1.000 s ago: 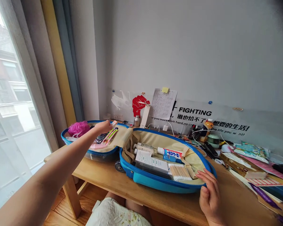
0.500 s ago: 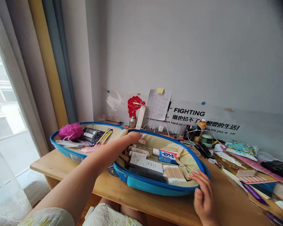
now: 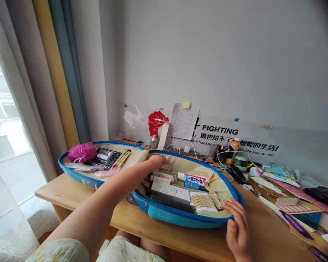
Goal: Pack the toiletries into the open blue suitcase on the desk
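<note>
A blue hard-shell suitcase [image 3: 180, 218] lies opened flat on the desk, its cream-lined halves side by side. My left hand [image 3: 157, 160] reaches into the back left of the right half, fingers bunched; what they hold, if anything, is hidden. Just beneath them is a small item with an orange label [image 3: 166, 167]. Around it lie a clear bottle [image 3: 163, 176], a toothpaste tube [image 3: 194, 179], a blue bottle [image 3: 194, 186], a white printed box [image 3: 171, 190] and a pack of cotton swabs [image 3: 203, 202]. My right hand [image 3: 237, 222] rests on the near right rim, fingers stretched out.
In the left half sit a pink bath puff [image 3: 82, 152], toothbrushes [image 3: 120, 161] and small tubes. The wooden desk [image 3: 265, 233] carries clutter on the right: an orange bottle [image 3: 233, 151], a green jar [image 3: 240, 163], a wipes packet [image 3: 281, 173] and cables.
My left hand has shifted slightly down at the case's back left, and the orange-labelled item sits a little lower. My right hand stays on the rim.
</note>
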Demonstrator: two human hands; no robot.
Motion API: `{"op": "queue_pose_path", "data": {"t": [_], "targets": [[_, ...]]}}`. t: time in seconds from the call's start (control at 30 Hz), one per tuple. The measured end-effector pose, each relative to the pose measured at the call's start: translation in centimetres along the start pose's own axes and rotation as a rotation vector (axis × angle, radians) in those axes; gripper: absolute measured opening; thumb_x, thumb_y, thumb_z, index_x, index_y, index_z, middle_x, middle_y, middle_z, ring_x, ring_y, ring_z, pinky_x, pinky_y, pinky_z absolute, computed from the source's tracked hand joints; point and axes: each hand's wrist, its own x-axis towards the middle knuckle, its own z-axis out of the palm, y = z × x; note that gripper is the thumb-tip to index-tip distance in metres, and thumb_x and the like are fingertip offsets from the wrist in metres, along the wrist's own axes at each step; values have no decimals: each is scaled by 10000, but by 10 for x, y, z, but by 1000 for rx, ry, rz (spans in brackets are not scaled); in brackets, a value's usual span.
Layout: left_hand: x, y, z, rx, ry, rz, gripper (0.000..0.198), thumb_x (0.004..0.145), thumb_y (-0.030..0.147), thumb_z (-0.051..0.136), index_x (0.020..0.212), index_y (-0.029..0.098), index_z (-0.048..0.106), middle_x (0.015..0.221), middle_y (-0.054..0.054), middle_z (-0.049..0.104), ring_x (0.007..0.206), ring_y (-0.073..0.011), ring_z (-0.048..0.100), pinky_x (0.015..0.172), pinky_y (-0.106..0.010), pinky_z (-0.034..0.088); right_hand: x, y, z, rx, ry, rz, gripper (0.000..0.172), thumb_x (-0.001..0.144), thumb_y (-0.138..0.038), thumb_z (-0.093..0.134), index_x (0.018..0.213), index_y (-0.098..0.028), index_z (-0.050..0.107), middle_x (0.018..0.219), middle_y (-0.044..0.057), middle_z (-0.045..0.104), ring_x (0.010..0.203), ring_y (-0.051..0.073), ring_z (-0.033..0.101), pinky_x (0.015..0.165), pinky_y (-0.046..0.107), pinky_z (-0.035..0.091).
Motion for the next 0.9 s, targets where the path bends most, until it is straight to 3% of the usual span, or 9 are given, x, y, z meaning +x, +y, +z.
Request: {"op": "queue_pose_path", "data": {"t": [0.13,0.27,0.37,0.5,0.57,0.67,0.8,0.9], "targets": [[-5,6,-10,-28,56,-17,270,857,190,623,1125,187,656,1243,-120,655,1055,-263,656,883,-314,496,0,2,1,6,2,-7,352,1003,-355,317,1125,-194,605,1078,134,639,1174,299,561,944,516,463],[-14,0,-34,-55,151,-91,323,975,324,432,1237,256,608,1168,-74,701,1081,-249,656,889,-315,491,-3,5,2,10,13,6,363,1002,-379,319,1111,-194,613,1064,135,644,1179,305,560,947,524,459],[-30,-29,-53,-60,208,-202,382,992,318,333,1291,293,570,1157,-57,713,1070,-242,664,868,-316,496,-3,5,3,20,20,11,363,1000,-393,328,1103,-196,616,1061,132,649,1179,307,564,948,529,458],[-64,-95,-67,-51,204,-376,430,937,230,379,1330,284,544,1220,-42,697,1106,-220,649,847,-281,498,-1,4,3,21,33,8,358,1001,-390,333,1087,-192,618,1060,127,651,1169,302,574,949,516,462],[-82,-128,-65,-42,162,-444,447,896,183,421,1314,250,567,1269,-54,675,1126,-211,637,844,-263,497,0,3,3,17,32,-2,354,1002,-385,333,1086,-190,617,1062,126,649,1174,303,573,948,507,464],[-104,-162,-53,-32,46,-533,324,890,249,501,1159,186,669,1175,-100,708,1053,-236,660,842,-293,507,1,3,3,16,24,-17,352,1003,-374,326,1092,-183,608,1066,130,645,1192,310,563,947,503,463],[-122,-178,-35,-48,-101,-598,347,931,446,548,1008,138,690,1013,-101,720,926,-216,675,847,-369,526,2,3,2,9,26,-23,345,1002,-360,321,1092,-185,605,1061,128,646,1194,310,562,950,511,464],[-130,-179,-25,-96,-176,-632,438,926,499,490,878,120,705,892,-138,728,837,-243,687,757,-332,534,3,2,2,3,24,-31,343,1003,-362,318,1091,-188,600,1058,127,646,1192,309,567,944,507,465]]}}
